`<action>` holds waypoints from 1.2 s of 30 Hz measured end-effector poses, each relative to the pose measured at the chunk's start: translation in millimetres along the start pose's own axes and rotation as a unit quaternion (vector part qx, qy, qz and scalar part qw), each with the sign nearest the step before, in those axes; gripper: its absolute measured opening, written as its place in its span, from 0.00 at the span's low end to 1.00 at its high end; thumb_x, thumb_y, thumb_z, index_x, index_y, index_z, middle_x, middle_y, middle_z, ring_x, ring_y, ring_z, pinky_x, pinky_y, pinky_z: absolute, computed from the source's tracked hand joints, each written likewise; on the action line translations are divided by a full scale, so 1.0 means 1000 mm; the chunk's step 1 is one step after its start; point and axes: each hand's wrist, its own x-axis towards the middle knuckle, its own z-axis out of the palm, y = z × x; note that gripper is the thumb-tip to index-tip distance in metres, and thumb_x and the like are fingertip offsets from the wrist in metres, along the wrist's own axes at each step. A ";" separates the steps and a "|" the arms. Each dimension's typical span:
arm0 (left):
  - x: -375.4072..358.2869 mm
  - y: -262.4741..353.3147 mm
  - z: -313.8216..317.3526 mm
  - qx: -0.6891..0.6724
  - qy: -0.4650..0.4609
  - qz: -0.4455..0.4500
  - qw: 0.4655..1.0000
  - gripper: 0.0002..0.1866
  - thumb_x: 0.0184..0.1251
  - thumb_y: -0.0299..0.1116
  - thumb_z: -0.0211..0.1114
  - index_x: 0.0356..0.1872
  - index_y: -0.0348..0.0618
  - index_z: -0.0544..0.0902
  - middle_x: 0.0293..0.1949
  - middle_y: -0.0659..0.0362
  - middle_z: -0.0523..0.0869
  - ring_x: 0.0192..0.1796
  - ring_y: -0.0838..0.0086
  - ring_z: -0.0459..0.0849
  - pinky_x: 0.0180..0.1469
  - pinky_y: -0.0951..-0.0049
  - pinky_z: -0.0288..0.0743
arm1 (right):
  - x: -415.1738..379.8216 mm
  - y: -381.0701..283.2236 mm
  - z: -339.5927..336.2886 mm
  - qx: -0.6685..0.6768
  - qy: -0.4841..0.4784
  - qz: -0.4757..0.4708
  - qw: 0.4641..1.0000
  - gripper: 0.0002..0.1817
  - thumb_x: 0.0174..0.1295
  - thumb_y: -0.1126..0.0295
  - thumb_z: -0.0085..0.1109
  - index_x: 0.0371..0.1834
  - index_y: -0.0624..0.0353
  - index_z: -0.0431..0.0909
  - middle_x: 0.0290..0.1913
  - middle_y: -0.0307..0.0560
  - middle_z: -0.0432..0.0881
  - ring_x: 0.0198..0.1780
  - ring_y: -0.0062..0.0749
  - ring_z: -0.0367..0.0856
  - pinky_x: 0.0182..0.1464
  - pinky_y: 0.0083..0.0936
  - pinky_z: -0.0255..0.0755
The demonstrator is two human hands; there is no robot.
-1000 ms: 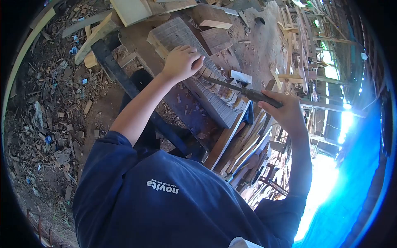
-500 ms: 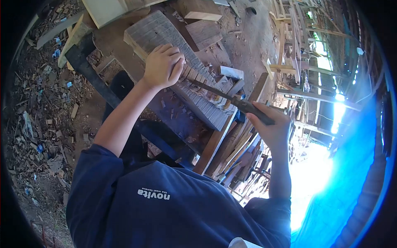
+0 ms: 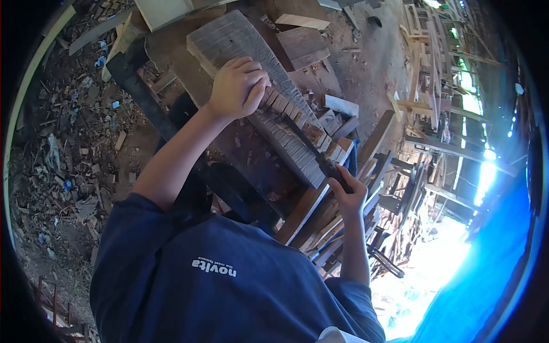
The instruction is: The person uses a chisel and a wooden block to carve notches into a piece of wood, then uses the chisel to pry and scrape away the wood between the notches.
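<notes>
Head view — left hand (image 3: 237, 87) curled shut over stacked row of small grey-brown wood blocks (image 3: 286, 117); right hand (image 3: 349, 191) fisted tight round dark-handled flat metal tool (image 3: 320, 157), blade laid across blocks.

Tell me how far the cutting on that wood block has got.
Done: the block's near edge is already cut into a row of small notched pieces. In hand: the left hand presses the block, the right hand grips a blade laid along those cuts. Left: the far end looks uncut.
</notes>
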 end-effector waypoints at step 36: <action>0.005 0.008 -0.013 0.062 -0.117 0.031 0.991 0.12 0.73 0.48 0.64 0.41 0.59 0.92 0.42 0.69 0.92 0.51 0.75 0.84 0.67 0.61 0.64 | -0.021 -0.106 -0.029 -0.027 0.045 0.061 0.997 0.22 0.60 0.64 0.76 0.57 0.59 0.87 0.43 0.42 0.91 0.41 0.19 0.84 0.46 0.20 0.77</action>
